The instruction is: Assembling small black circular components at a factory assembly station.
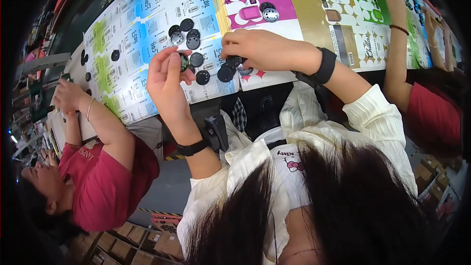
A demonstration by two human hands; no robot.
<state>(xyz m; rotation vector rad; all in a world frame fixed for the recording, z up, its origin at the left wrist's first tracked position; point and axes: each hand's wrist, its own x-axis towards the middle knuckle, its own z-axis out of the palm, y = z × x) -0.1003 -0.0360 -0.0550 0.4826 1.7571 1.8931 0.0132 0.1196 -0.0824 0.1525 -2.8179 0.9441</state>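
Observation:
My left hand [169, 76] grips a round black disc with a green inner face [184, 62], pinched between thumb and fingers above the printed sheet. Over a small pile of black discs [226, 73], my right hand [250, 49] curls downward, its fingertips around a black disc at the top of the pile; the palm hides part of it. Between my hands lie two loose black discs with small holes [202, 77] [196, 59]. Just beyond the left hand is a cluster of several more discs [193, 39], one showing a silvery face [176, 38].
Printed sheets [140, 37] cover the table. A pink rectangular piece [249, 13] lies beside a silver-faced disc [270, 15] farther back. One co-worker in red [108, 181] sits at the left; another's arm [396, 14] reaches in at the right. Cardboard boxes [122, 248] stand below.

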